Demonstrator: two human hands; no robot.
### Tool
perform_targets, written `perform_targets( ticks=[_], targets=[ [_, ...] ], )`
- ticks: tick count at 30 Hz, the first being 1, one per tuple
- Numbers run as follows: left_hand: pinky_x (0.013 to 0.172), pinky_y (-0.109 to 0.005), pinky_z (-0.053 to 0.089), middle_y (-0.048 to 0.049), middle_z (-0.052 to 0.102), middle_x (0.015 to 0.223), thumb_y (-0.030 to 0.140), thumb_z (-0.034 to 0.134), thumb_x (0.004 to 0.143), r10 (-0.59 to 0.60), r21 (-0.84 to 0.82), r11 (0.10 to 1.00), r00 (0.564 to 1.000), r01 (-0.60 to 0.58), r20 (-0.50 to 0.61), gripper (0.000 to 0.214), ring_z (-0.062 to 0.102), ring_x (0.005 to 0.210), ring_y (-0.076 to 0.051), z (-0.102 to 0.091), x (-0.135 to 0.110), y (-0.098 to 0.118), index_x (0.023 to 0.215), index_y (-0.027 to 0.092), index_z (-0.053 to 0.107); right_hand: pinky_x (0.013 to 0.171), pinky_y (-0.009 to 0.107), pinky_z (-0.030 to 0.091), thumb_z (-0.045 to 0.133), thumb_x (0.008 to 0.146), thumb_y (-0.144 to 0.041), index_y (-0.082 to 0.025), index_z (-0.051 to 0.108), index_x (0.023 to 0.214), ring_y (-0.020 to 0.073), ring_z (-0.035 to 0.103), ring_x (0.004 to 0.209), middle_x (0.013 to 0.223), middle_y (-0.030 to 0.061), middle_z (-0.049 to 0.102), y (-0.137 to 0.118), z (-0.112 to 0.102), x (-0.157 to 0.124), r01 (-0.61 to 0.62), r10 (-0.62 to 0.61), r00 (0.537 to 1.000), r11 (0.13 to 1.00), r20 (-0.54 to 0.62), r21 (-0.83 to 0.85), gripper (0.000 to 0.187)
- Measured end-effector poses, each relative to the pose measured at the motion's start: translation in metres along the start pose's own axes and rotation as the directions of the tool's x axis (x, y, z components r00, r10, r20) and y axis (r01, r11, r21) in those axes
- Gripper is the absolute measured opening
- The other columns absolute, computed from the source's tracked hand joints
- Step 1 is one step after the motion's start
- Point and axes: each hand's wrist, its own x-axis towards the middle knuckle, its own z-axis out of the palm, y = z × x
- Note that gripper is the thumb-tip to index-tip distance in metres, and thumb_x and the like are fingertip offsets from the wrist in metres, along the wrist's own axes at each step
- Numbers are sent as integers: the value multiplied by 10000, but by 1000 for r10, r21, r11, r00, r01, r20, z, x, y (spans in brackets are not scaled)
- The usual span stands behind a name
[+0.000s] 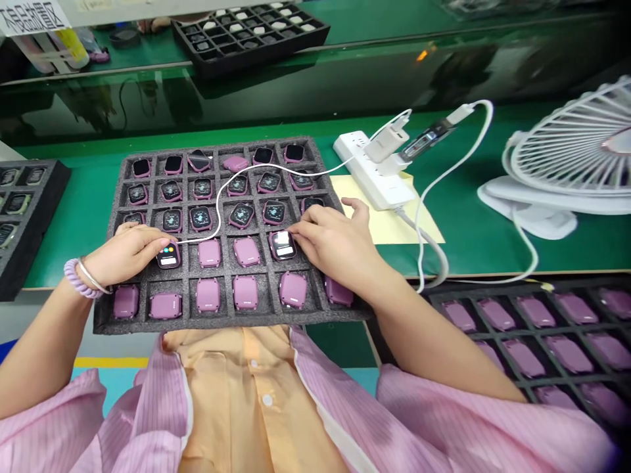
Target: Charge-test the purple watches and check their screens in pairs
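A dark foam tray [106, 309] with many square cells lies in front of me, filled with purple smartwatch bodies. Its far rows show screens, its near rows lie back-up. My left hand [129, 251] is closed around a lit watch [168, 256] with coloured icons, which sits in its cell with a white cable [219, 197] running from it. My right hand [335, 244] rests on the tray, fingertips pinching another lit watch [282, 244] with a white screen in its cell.
A white power strip [375, 179] with plugged adapters and cables sits behind the tray on a yellow sheet [394, 223]. A white desk fan [576, 157] stands at right. Further foam trays lie at left [24, 217], near right [532, 328] and far back [246, 36].
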Motion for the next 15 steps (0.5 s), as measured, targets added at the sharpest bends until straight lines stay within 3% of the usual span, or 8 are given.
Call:
perform_targets(
  ticks=[6,10,15],
  targets=[
    [1150,-514,471,-128,778,1247,799,248,951,14,-29,999,998,-16,-56,829,698,1197,-350,-7,25,-13,1157,207,791,1041,527,227,532,1041,-133,-218,816,995,279,597,931,949,73,637,9,6,24,-75,75,997,997,-12,-14,300],
    [1097,-444,529,-100,792,1214,875,356,889,24,-153,988,1000,-22,8,831,716,1129,-328,-16,36,-23,1139,227,813,1034,516,240,550,1004,-131,-205,807,987,284,612,962,972,80,647,14,6,29,-37,36,999,998,13,59,268],
    [1071,-448,544,-86,802,1164,906,436,832,6,-186,983,997,9,77,816,717,1073,-329,-21,37,-27,1106,249,835,1059,526,232,545,985,-118,-189,772,937,282,622,968,972,77,660,12,5,25,-44,47,998,996,-31,76,242]
  ],
)
